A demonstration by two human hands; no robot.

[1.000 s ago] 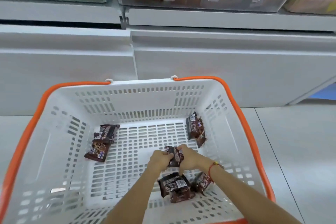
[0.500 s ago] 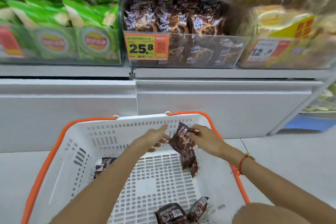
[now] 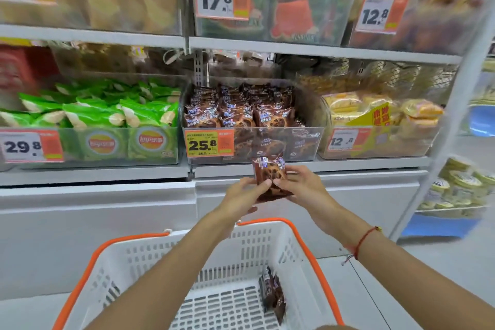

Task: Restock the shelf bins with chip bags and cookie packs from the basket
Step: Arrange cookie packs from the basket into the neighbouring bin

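Both hands hold brown cookie packs (image 3: 269, 173) upright just below the clear bin of the same brown cookie packs (image 3: 302, 142), which carries a 25.8 price tag. My left hand (image 3: 242, 197) grips the packs from the left and my right hand (image 3: 302, 185) from the right. The white basket with orange handles (image 3: 150, 257) stands below my arms. More brown cookie packs (image 3: 273, 293) lean against its right inner wall.
A bin of green chip bags (image 3: 107, 120) sits left of the cookie bin, and a bin of yellow packs (image 3: 375, 120) sits right of it. Higher shelves hold more snack bins. Another shelf unit (image 3: 460, 190) stands at the far right.
Both hands lifted the cookie packs out of the basket and up toward the 25.8 bin. The view tilted up from the basket to the shelves.
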